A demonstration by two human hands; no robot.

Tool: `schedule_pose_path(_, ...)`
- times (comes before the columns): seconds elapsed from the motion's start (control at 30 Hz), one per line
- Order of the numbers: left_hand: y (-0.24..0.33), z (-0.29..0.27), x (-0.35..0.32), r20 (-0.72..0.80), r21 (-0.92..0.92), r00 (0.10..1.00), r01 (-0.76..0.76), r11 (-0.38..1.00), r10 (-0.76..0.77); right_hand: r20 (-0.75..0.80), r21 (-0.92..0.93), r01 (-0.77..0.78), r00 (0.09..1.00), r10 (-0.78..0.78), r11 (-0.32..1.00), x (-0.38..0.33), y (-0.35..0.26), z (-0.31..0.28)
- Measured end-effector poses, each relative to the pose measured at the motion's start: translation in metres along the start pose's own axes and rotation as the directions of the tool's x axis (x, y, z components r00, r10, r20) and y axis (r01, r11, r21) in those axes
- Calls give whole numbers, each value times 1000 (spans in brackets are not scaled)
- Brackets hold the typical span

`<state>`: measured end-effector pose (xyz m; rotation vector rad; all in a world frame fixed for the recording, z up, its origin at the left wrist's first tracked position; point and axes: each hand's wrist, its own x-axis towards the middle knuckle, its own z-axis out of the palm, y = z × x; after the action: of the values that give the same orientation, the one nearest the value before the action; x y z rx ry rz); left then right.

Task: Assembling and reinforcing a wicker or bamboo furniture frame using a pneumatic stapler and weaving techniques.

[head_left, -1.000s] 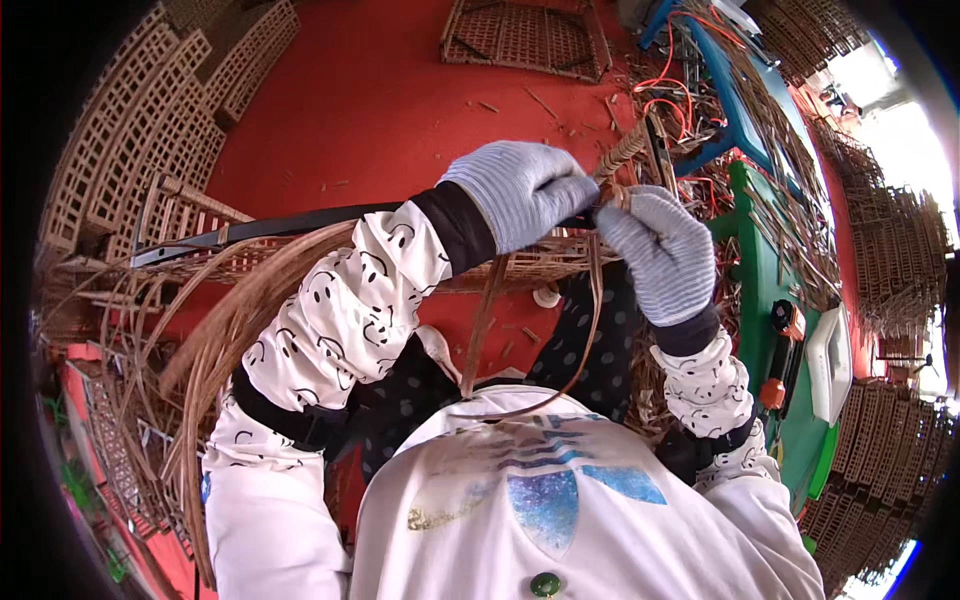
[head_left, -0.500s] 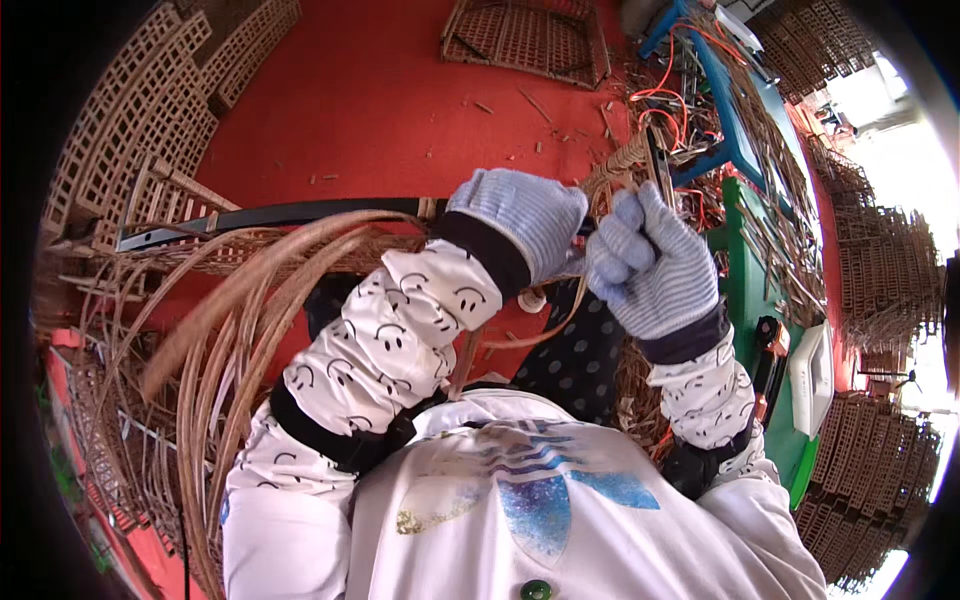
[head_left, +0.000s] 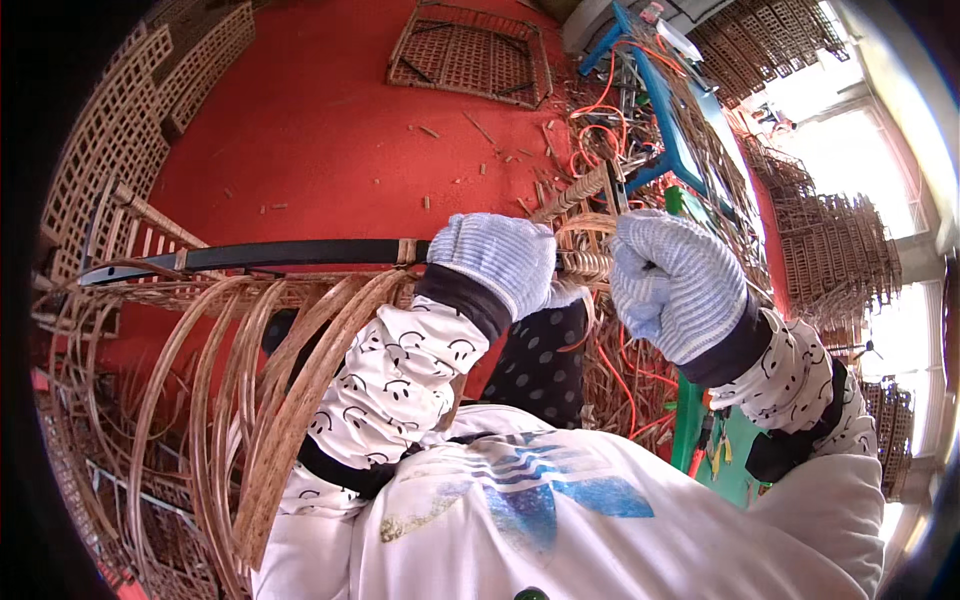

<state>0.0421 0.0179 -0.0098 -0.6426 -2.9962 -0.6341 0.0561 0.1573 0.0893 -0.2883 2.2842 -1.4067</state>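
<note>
My left hand (head_left: pixel 497 258) is closed in its knit glove around the black bar (head_left: pixel 290 254) of the frame, right at the spot where a cane wrap (head_left: pixel 585 262) binds it; half a second ago that fist sat higher and further right, and it has since dropped and slid left along the bar, so the wrapped joint now shows between my hands. My right hand (head_left: pixel 672 283) is also shut in a fist, just beside the left, and I read it as pulling a thin cane strand (head_left: pixel 583 335) taut, though the glove hides exactly what it pinches; a dark tool tip (head_left: pixel 613 187) stands up just above it, and I cannot tell whether the hand holds it. The two hands have moved slightly apart since a second ago, which I take to mean the binding is being drawn tight rather than wound on. Below the bar, a sheaf of curved cane hoops (head_left: pixel 270 400) fans down over my left sleeve. Beyond lies the red floor (head_left: pixel 310 120), strewn with cane offcuts, a woven panel (head_left: pixel 470 50) lying flat on it, a blue stand (head_left: pixel 665 120) with orange cable (head_left: pixel 590 125) to the right, and stacked wicker lattices (head_left: pixel 120 130) on the left.
</note>
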Motion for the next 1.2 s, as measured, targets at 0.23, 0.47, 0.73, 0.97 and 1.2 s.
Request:
schedule_pose_path(0.23, 0, 4, -4, -28, 36, 998, -58, 998, 59, -5, -70, 173, 985, -174, 982, 19, -3, 10)
schedule_pose_path(0.47, -4, -2, -13, -95, 74, 988, -111, 991, 118, -77, 0, 166, 983, -166, 986, 8, -3, 7)
schedule_pose_path(0.73, -3, 12, -15, -359, -42, 920, -186, 982, 159, -55, 195, 11, 998, 0, 981, 40, 2, -4)
schedule_pose_path(0.97, 1, 6, -15, -322, 62, 910, -256, 965, 262, -7, 314, -194, 978, 207, 929, 104, 27, -2)
schedule_pose_path(1.2, 10, 3, -3, -143, 4, 979, -148, 989, 147, 108, -211, 250, 967, -232, 945, 106, 64, -18)
